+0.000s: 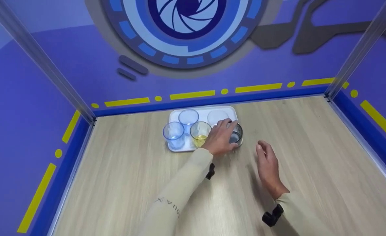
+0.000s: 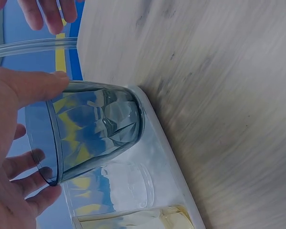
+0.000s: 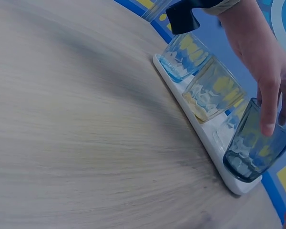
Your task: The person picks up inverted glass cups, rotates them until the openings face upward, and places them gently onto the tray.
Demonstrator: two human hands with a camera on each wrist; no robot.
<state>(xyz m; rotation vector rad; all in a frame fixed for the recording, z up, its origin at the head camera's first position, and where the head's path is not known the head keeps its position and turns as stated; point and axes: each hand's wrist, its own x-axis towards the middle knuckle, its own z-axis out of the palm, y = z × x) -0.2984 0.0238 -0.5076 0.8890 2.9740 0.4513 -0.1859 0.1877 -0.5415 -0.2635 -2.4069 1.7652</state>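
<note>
My left hand (image 1: 219,137) grips a dark grey glass (image 2: 97,129) by its rim, thumb on one side and fingers on the other. The glass stands over the front right corner of a white tray (image 3: 214,160), its base close against the tray. To its left on the tray is a yellow-tinted glass (image 1: 200,132), then a blue glass (image 1: 174,135) at the front left corner. Behind these are another blue glass (image 1: 189,118) and a clear glass (image 1: 217,116), partly hidden by my left hand. My right hand (image 1: 268,165) hovers right of the tray, fingers loosely extended, holding nothing.
The tray lies on a wooden table (image 1: 127,170) near its back edge. Blue and purple printed panels (image 1: 71,68) enclose the table at the back and sides, with metal posts (image 1: 356,52) at the back corners.
</note>
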